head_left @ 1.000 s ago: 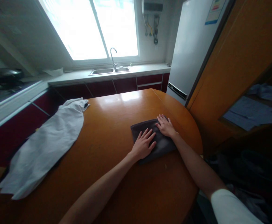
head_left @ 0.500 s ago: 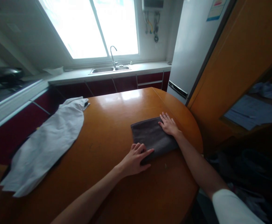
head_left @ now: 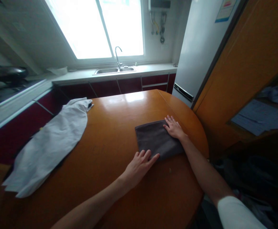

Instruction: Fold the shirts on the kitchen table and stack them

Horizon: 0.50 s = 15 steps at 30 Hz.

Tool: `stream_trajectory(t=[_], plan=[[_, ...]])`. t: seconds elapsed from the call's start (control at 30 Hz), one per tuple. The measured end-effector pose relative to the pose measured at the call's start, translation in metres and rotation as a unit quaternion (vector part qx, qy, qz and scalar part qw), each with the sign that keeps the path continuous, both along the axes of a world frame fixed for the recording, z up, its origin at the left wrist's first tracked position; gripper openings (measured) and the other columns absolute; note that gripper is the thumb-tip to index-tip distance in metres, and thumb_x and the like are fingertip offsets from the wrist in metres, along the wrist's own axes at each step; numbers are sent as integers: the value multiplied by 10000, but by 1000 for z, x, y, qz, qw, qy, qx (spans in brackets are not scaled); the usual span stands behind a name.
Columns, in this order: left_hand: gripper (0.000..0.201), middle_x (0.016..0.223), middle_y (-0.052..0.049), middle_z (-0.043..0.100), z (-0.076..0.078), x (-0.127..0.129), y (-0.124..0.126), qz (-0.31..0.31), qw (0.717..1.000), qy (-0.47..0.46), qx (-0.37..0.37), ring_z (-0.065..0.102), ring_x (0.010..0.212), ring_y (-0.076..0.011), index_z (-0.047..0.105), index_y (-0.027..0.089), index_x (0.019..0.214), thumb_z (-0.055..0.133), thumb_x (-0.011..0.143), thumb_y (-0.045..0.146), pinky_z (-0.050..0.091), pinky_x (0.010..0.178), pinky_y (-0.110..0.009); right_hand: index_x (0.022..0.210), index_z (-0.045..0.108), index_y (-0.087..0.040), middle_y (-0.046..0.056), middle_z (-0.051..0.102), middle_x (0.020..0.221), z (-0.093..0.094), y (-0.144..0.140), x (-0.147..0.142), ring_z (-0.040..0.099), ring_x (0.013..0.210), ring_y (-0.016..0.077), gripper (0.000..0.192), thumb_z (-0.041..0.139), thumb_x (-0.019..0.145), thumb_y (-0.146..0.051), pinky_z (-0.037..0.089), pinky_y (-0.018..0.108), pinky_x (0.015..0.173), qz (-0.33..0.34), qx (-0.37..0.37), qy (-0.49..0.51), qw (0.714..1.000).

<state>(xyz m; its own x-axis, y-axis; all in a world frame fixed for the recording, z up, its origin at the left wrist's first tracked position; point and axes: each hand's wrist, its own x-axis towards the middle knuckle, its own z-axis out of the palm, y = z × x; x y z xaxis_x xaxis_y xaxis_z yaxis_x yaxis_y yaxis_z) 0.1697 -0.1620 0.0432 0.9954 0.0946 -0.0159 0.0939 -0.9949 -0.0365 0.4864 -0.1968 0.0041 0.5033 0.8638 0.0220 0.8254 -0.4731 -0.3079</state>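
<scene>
A dark grey folded cloth (head_left: 156,140) lies flat on the wooden table (head_left: 105,127), its exact kind unclear. My left hand (head_left: 140,163) is at the cloth's near left corner, index finger stretched along the near edge and the other fingers loosely bent. Flat on the far right part of the cloth rests my right hand (head_left: 174,128), fingers spread. Neither hand grips anything. Parts of the cloth's right side are hidden beneath my right hand and wrist.
A white garment (head_left: 55,140) lies along the table's left edge, with something dark under it. Beyond the table are a counter with a sink (head_left: 106,71) and a fridge (head_left: 196,47). A pan (head_left: 7,73) stands on the stove at the left.
My left hand has shifted slightly toward me along the cloth's near edge, its thumb drawn in. My right hand stays on the cloth. The view has moved a little.
</scene>
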Motion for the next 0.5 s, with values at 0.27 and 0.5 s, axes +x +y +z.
stream_trajectory(t=[0.27, 0.5], plan=[[481, 1227, -86, 626, 23, 16, 18, -14, 990, -70, -122, 605, 1061, -241, 462, 290, 1468, 503, 989, 292, 501, 940, -382, 1601, 241, -259, 44, 112, 1689, -1, 1, 0, 64, 1554, 251, 640, 280, 1032, -548, 204, 568, 1210, 2, -1, -2, 1000], [580, 1622, -146, 323, -24, 83, 92, 211, 962, -140, -98, 234, 1521, -306, 368, 171, 1545, 377, 1031, 440, 219, 1214, -555, 1599, 245, -246, 46, 121, 1686, 1, 0, -2, 70, 1554, 245, 632, 292, 1035, -526, 205, 568, 1209, -2, 3, -3, 1000]])
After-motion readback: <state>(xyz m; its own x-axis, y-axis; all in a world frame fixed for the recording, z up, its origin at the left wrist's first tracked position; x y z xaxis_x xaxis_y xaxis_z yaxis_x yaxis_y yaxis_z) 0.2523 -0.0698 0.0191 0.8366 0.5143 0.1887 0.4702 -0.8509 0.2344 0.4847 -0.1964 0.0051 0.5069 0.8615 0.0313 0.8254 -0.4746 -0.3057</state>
